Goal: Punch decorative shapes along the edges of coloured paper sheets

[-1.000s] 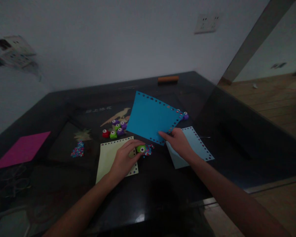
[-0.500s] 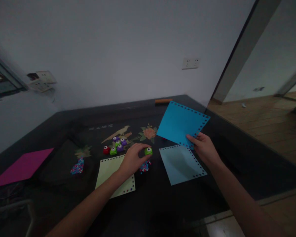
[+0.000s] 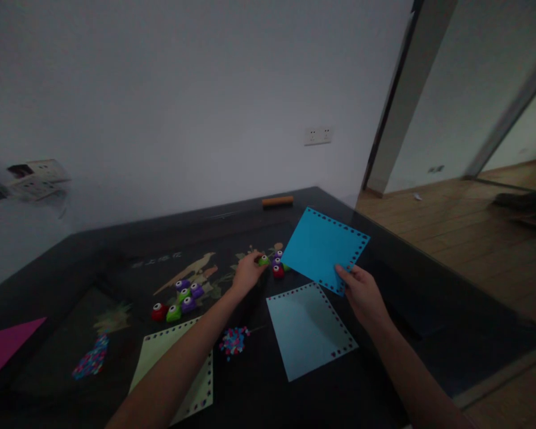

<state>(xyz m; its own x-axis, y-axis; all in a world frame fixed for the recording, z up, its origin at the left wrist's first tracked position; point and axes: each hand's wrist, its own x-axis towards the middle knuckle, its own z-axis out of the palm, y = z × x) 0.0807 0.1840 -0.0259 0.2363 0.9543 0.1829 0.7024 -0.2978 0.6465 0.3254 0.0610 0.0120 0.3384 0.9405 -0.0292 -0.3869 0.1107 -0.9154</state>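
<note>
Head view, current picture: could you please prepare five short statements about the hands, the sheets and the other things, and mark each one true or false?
1. The right hand holds the bright blue sheet. True.
2. The left hand holds a red punch. False: the left hand holds a green punch.
3. A pile of confetti lies between the pale yellow sheet and the pale blue sheet. True.
4. The pink sheet lies at the right edge of the picture. False: the pink sheet is at the left edge.
5. The brown roll lies near the far edge of the table. True.
</note>
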